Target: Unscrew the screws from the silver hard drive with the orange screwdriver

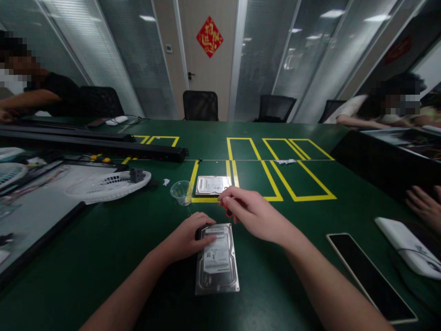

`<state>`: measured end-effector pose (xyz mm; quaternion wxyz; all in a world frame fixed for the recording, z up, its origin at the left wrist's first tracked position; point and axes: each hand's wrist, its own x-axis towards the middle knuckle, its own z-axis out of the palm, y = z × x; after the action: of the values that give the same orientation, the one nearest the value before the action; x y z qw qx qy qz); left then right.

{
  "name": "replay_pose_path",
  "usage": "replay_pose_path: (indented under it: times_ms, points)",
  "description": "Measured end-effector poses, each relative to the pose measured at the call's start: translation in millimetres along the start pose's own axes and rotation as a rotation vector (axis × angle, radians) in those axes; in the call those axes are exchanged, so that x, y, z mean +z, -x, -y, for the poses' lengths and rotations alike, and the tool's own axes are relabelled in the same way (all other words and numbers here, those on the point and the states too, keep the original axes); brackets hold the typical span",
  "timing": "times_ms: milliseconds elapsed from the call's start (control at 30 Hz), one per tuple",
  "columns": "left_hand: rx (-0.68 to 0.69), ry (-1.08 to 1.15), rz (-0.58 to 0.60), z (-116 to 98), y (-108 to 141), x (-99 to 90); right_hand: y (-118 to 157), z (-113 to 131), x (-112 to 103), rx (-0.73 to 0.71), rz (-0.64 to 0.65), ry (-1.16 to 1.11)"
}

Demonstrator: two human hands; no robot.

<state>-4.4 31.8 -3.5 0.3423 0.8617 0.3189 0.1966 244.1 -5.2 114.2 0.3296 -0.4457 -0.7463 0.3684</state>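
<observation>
A silver hard drive [217,264] with a white label lies on the green table near its front edge. My left hand [191,236] grips its upper left side, thumb on the label and fingers at the far edge. Above the drive's far right corner, my right hand [250,212] is closed on a small red and black screwdriver, whose thin shaft points down at that corner. A second hard drive [212,185] lies flat just beyond, within yellow tape lines. To its left stands a clear plastic cup [181,193].
On the right lie a phone [370,276] and a white device [409,246], with another person's hand [425,204] beyond. Long black bars [103,143], a white fan-like part [110,185] and a grey panel [37,200] occupy the left. Two people sit at the sides.
</observation>
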Motion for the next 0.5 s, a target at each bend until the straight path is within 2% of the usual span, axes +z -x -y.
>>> replay_pose_path:
  times_ms: [233, 500]
  points:
    - [-0.024, 0.019, 0.014, -0.8, -1.7, -2.0, 1.4, -0.6, 0.9, 0.008, -0.09, 0.052]
    - [-0.022, 0.017, 0.012, -0.5, 0.9, -1.5, -0.1, -0.6, -0.7, -0.032, -0.066, 0.073]
